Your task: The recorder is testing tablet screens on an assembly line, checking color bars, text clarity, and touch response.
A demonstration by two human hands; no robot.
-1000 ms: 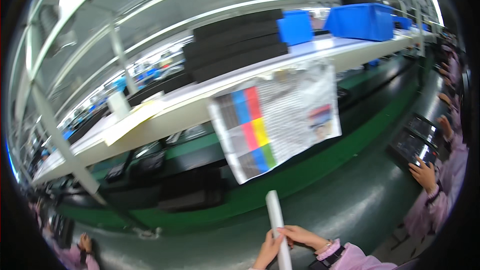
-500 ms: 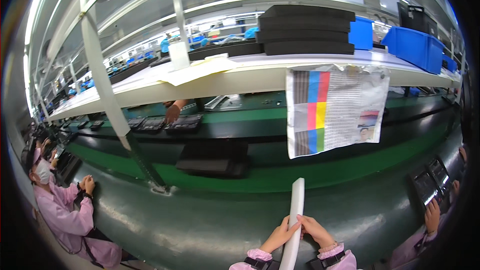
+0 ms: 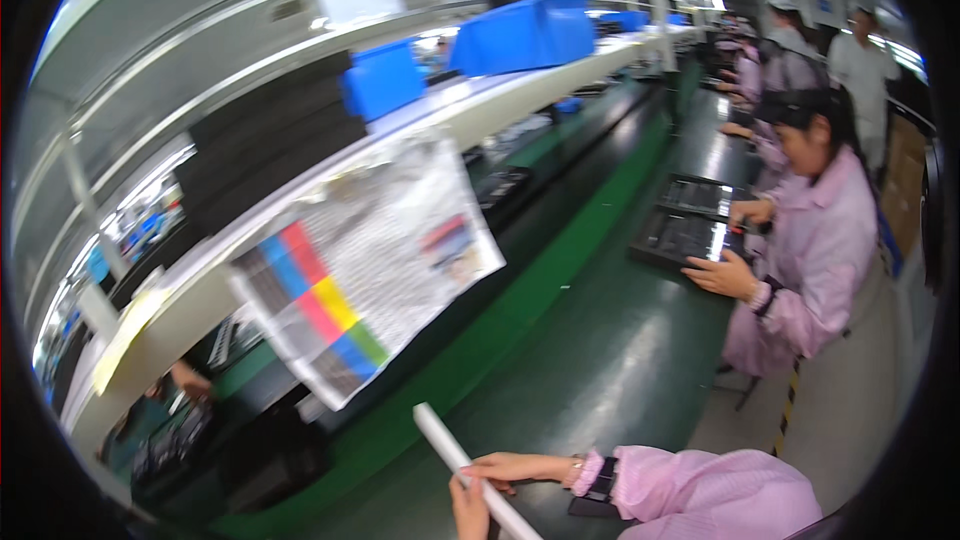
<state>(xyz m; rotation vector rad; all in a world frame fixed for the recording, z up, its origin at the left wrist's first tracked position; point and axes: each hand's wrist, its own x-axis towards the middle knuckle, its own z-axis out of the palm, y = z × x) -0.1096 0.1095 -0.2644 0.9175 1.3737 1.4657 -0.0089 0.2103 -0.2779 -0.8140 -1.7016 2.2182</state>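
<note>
Tube tilted left since earlier; both hands [image 3: 505, 468] [image 3: 470, 508] in closed grip on white tube [image 3: 470, 475] over green surface [image 3: 600, 360].

Bare hands [image 3: 490, 485], loose pale pink work-coat sleeve [image 3: 690, 490] with a gathered elastic cuff, dark wrist strap [image 3: 600, 480] over the cuff, small bracelet [image 3: 575, 467] at the wrist

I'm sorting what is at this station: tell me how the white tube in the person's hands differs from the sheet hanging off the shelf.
The white tube is a plain white, narrow rolled cylinder; the hanging sheet is flat, crinkled and printed, with red, yellow, green and blue blocks. The tube lies slanted between the left hand and right hand; the sheet hangs from the shelf edge, untouched. Both look mainly white.
</note>
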